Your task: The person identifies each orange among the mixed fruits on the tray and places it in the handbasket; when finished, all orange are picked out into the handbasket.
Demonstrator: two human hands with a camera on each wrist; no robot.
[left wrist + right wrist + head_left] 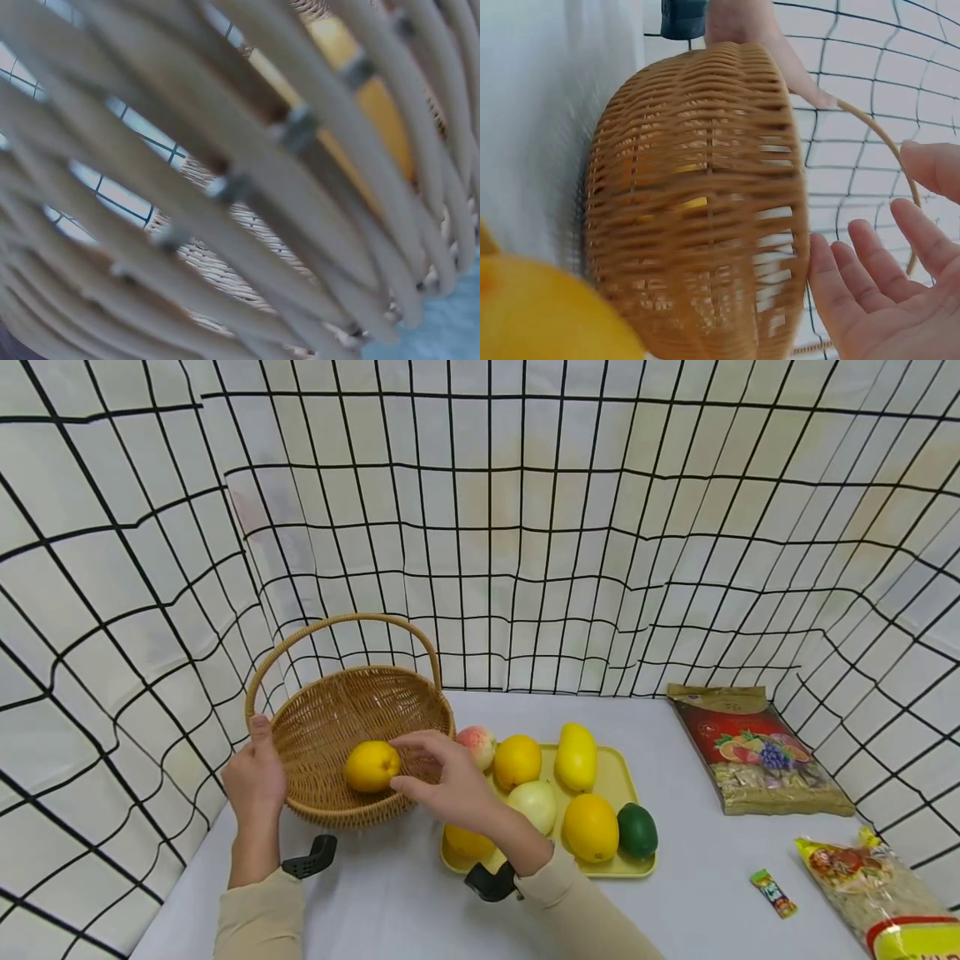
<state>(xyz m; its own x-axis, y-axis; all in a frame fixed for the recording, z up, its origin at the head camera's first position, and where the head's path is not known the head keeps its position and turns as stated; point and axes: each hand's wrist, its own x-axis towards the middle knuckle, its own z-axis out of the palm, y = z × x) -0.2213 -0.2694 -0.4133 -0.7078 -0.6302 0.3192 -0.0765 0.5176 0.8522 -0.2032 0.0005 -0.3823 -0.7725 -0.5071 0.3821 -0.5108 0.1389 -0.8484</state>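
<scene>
My left hand (257, 777) grips the brown wicker basket (352, 702) at its left side, where the arched handle joins the rim, thumb upward. Inside the basket lies an orange (367, 767). Over the basket's right front rim reaches my right hand (457, 781), its thumb and forefinger spread beside the orange. The right wrist view shows those fingers (870, 262) relaxed and apart at the rim, holding nothing. Through the weave in the left wrist view the yellow-orange fruit (382, 127) shows in part.
A yellow tray (622, 777), partly behind my right arm, bears a peach (477, 745), oranges (591, 828), a mango (576, 758), a pale round fruit (534, 804) and a dark green fruit (637, 831). Rightward lie food bags (757, 752) and a small packet (773, 893). Black netting (517, 552) encloses the table.
</scene>
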